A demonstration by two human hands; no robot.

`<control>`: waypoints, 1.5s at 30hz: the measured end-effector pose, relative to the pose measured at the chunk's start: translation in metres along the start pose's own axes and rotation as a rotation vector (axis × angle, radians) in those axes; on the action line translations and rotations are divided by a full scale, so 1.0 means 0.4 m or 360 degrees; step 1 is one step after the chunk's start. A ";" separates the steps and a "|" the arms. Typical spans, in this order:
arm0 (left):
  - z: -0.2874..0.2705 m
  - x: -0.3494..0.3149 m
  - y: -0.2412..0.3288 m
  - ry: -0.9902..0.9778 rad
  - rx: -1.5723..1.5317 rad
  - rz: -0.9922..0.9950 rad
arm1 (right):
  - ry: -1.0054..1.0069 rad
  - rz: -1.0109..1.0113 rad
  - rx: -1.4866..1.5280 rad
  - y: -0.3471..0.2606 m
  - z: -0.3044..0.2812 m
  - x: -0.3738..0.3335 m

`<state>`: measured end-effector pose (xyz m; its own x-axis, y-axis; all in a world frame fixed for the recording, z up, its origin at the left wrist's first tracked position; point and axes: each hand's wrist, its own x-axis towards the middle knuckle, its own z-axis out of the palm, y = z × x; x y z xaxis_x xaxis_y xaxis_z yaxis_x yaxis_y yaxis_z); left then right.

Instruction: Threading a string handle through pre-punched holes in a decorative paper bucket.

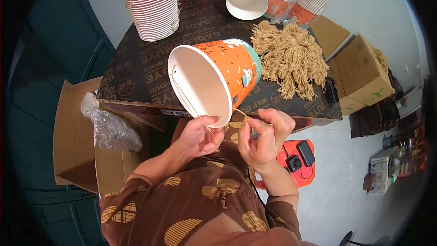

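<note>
An orange paper bucket (237,66) with a white inside and a green band at its base lies tilted at the table's near edge, its mouth toward me. A thin tan cord (184,94) runs from a hole in the far wall across the mouth to the near rim. My left hand (203,135) is closed at that near rim, thumb and fingers pinching the cord. Just outside the rim my right hand (265,137) pinches the cord's end (240,111), which comes out through the bucket's side. The knot, if any, is hidden.
A pile of tan cords (291,57) lies right of the bucket on the dark printed table (129,75). Stacked buckets (152,9) stand back left, and a single white-lined bucket (247,1) lies behind. An open carton (75,132) sits left, a red stool (302,173) right.
</note>
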<state>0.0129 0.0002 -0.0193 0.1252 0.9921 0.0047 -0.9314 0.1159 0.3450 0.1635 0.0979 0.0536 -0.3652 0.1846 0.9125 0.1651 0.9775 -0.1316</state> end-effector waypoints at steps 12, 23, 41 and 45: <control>0.032 0.001 0.007 0.0195 0.0429 0.0050 | 0.0009 0.0288 0.0401 0.013 0.022 0.001; 0.081 -0.014 0.026 0.1133 0.1315 0.0335 | 0.0109 0.2091 0.1794 0.024 0.072 -0.168; 0.043 -0.044 0.073 0.1086 0.1917 0.0902 | 0.0176 0.2476 0.2016 0.022 0.117 -0.204; 0.043 -0.065 0.052 0.0946 0.2538 0.2116 | 0.0169 0.2472 0.2000 0.026 0.119 -0.205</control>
<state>-0.0040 -0.0239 0.0038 -0.5713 0.3636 0.7358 0.6830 -0.2865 0.6718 0.1517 0.0978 -0.0409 -0.5163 0.8281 -0.2181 -0.4043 -0.4603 -0.7904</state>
